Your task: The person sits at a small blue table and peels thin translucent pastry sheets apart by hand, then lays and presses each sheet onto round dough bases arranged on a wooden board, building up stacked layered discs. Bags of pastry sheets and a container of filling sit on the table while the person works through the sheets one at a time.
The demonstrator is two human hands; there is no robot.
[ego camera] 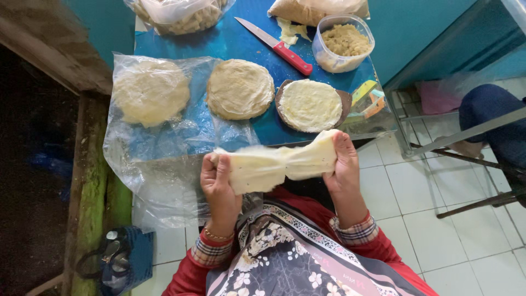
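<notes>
Packages: a clear bag of pale pieces (178,15) far left, a bag of brown crumbs (318,9) far right, both cut off by the frame; a clear tub of crumbly filling (344,43) stands near the red-handled knife (275,46).
Left hand (218,183): fingers closed on the left end of the dough sheet (276,163).
Right hand (342,164): gripping its right end, raised.
Dough sheet: stretched thin between both hands, at the blue table's (235,41) near edge.
Hard to make out: a colourful wrapper (368,98) at the right edge.
</notes>
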